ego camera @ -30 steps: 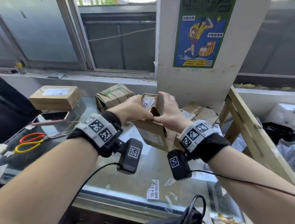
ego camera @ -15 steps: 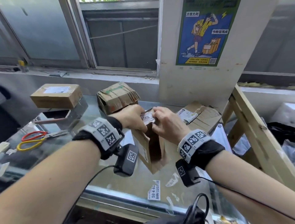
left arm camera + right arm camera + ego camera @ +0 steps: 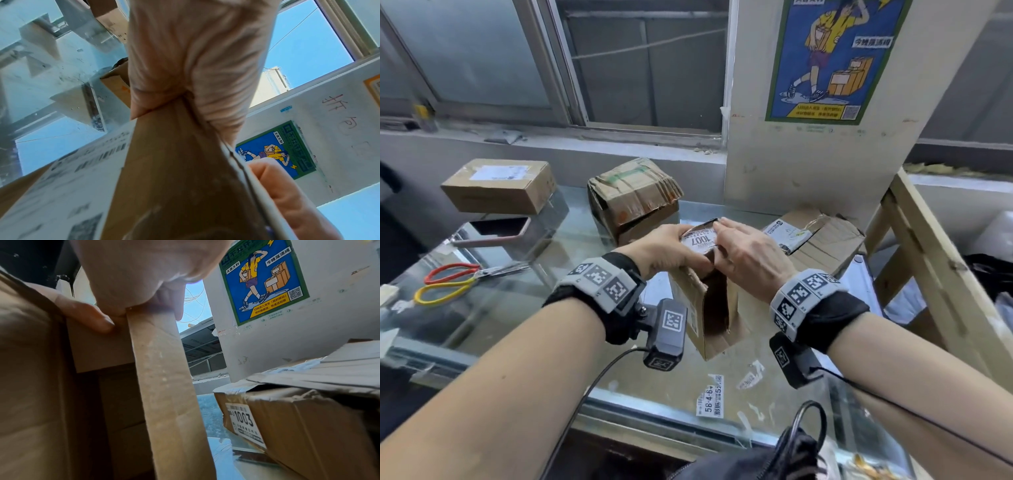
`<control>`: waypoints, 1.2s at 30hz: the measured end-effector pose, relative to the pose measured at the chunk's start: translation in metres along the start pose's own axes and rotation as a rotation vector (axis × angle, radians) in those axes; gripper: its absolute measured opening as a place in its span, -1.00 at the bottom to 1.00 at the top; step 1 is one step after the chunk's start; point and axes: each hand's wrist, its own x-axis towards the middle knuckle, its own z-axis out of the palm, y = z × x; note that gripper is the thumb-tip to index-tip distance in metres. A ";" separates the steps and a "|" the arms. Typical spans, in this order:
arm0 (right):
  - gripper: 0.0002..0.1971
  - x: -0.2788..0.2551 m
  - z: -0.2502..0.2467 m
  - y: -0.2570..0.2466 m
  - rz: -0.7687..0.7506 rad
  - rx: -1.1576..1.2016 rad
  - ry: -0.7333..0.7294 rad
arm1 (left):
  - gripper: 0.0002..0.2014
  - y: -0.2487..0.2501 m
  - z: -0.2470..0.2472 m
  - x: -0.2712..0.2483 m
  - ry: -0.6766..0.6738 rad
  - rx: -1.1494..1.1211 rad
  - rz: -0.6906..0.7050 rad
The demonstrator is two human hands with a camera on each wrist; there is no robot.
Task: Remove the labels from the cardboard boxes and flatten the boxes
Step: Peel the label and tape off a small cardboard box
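Observation:
A small brown cardboard box (image 3: 714, 308) stands on end on the glass table (image 3: 571, 240), its open end facing me. A white label marked 1007 (image 3: 700, 241) is stuck on its top face. My left hand (image 3: 671, 248) grips the box's top left edge, fingers curled over it. My right hand (image 3: 743, 250) lies over the top right with fingertips at the label's right edge. In the right wrist view its thumb (image 3: 88, 316) presses an inner flap from below, so it pinches the top panel. A larger printed label (image 3: 61, 186) covers the box's side.
Three more boxes stand behind: a sealed one (image 3: 498, 185) back left, a crumpled one (image 3: 633, 198) in the middle, one labelled 1003 (image 3: 308, 418) at the right. A phone (image 3: 496, 228), scissors (image 3: 455, 281) and peeled labels (image 3: 714, 395) lie on the glass. A wooden frame (image 3: 941, 267) borders the right.
The small box came down from in front of me and now stands on the glass. Both hands moved onto its top, around the 1007 label.

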 end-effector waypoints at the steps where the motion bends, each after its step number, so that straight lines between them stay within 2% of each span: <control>1: -0.70 0.001 -0.001 0.000 -0.002 0.002 -0.001 | -0.55 0.000 0.000 0.001 0.011 0.008 0.005; 4: -0.70 0.002 0.000 0.001 0.013 -0.001 0.027 | -0.65 -0.003 0.003 0.004 0.035 0.028 0.027; 11: -0.82 0.006 -0.001 0.002 0.061 0.001 0.104 | -0.62 -0.005 0.009 0.005 0.065 -0.015 0.054; 14: -0.83 0.007 -0.003 0.004 0.057 0.033 0.051 | -0.62 -0.008 0.005 0.006 0.065 -0.012 0.042; 19: -0.71 0.008 -0.016 0.003 0.137 0.120 -0.051 | -0.62 -0.009 0.001 0.006 0.030 0.036 0.025; 23: -0.75 0.013 -0.022 -0.004 0.170 0.094 -0.112 | -0.62 -0.008 0.002 0.004 0.037 0.032 0.028; 28: -0.82 0.018 -0.023 -0.014 0.141 -0.055 -0.188 | -0.66 -0.007 0.004 0.001 0.048 0.026 0.026; 32: -0.90 0.013 -0.017 -0.019 0.067 -0.094 -0.094 | -0.62 -0.007 0.007 -0.001 0.063 0.009 0.024; 36: -0.86 0.011 -0.014 -0.017 0.125 -0.070 -0.004 | -0.71 -0.006 0.010 -0.001 0.066 -0.001 0.036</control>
